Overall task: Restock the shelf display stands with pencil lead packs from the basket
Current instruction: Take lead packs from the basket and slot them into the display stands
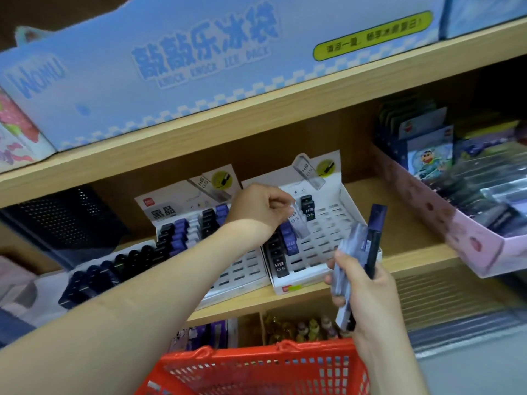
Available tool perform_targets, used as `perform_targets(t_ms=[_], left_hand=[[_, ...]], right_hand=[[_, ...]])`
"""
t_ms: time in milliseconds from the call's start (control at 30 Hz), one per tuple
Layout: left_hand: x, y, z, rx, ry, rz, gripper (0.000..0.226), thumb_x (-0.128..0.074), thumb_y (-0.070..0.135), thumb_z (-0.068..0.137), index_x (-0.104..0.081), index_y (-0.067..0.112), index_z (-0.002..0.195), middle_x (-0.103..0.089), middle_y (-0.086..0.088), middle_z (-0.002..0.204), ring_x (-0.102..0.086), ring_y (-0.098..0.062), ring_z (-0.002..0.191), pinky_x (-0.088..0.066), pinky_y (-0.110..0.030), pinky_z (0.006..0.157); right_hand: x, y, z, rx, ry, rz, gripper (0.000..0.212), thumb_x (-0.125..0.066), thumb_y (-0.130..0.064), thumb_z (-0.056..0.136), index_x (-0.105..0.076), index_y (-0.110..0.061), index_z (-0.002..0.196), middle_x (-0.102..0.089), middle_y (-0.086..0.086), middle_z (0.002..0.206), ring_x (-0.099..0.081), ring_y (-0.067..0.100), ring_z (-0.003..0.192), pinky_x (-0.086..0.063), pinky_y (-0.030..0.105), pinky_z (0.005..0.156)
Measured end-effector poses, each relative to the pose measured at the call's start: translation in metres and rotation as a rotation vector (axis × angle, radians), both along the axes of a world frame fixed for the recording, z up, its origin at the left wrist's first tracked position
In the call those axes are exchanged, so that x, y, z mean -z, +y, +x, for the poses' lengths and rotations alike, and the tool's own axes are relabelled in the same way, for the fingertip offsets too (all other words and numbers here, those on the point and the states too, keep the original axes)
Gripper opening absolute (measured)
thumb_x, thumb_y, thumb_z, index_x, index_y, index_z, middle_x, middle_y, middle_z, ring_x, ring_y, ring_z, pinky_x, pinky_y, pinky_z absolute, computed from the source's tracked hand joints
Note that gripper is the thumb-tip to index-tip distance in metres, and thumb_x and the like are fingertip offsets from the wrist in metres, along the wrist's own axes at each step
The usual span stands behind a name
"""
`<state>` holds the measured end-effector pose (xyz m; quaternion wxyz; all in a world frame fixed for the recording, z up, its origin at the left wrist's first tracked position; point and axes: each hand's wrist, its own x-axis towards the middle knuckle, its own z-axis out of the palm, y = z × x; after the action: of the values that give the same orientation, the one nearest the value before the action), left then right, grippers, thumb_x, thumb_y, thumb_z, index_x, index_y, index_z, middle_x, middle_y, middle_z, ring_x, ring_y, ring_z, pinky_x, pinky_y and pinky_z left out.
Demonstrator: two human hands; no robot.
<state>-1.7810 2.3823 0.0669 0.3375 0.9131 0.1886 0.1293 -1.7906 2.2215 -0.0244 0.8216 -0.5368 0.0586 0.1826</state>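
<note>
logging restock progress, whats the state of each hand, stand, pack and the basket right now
left hand, pinches clear pack
clear pack, tilted over right stand
right hand, grips bundle of packs
right stand, mostly empty slots
left stand, partly filled
basket, contents mostly hidden

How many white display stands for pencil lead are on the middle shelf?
2. The left stand is partly behind the left forearm; the right stand is beside it, under the left hand pinching a clear pack. The right hand holds more packs. Others may be hidden.
</note>
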Motion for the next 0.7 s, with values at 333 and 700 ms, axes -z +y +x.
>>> perform_targets(t_ms=[333, 700], left_hand=[[0.014, -0.008, 0.013, 0.061, 0.054, 0.157, 0.022, -0.068, 0.018, 0.087, -0.072, 0.017, 0.108, -0.071, 0.003, 0.107, -0.062, -0.005, 0.091, -0.048, -0.022, 0.093], [0.002, -0.012, 0.015, 0.108, 0.136, 0.367, 0.019, -0.069, 0.014, 0.086, -0.074, 0.018, 0.104, -0.071, 0.003, 0.11, -0.064, -0.012, 0.099, -0.043, -0.021, 0.091]], right_hand=[[0.008, 0.005, -0.003, -0.052, 0.022, 0.022, 0.014, -0.068, -0.023, 0.09, -0.066, -0.009, 0.093, -0.065, 0.007, 0.063, -0.053, 0.019, 0.06, -0.038, 0.025, 0.045], [0.007, 0.006, -0.005, -0.062, 0.051, 0.041, 0.013, -0.068, -0.021, 0.089, -0.065, -0.009, 0.092, -0.065, 0.009, 0.065, -0.054, 0.013, 0.052, -0.037, 0.022, 0.042]])
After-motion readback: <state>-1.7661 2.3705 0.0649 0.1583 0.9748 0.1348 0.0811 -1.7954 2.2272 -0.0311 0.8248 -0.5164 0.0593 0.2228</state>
